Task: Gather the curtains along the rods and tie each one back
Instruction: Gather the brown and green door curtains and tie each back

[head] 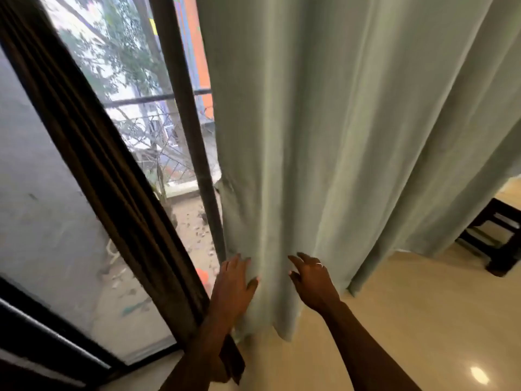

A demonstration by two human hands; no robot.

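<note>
A pale green curtain (352,136) hangs in wide folds from the top of the view down to the floor, covering the right part of the glass door. My left hand (235,280) lies flat against its left edge low down, fingers spread. My right hand (311,277), with a ring on one finger, hovers at a fold just to the right, fingers apart and curled, holding nothing. A dark brown curtain (107,170) hangs gathered in a narrow bunch at the left, running diagonally down behind my left forearm. No rod or tie-back is in view.
A dark vertical door frame (186,122) stands between the two curtains, with glass and a balcony railing beyond. The cream tiled floor (408,320) spreads to the right. A dark wooden stool (499,238) stands at the far right, behind the green curtain's hem.
</note>
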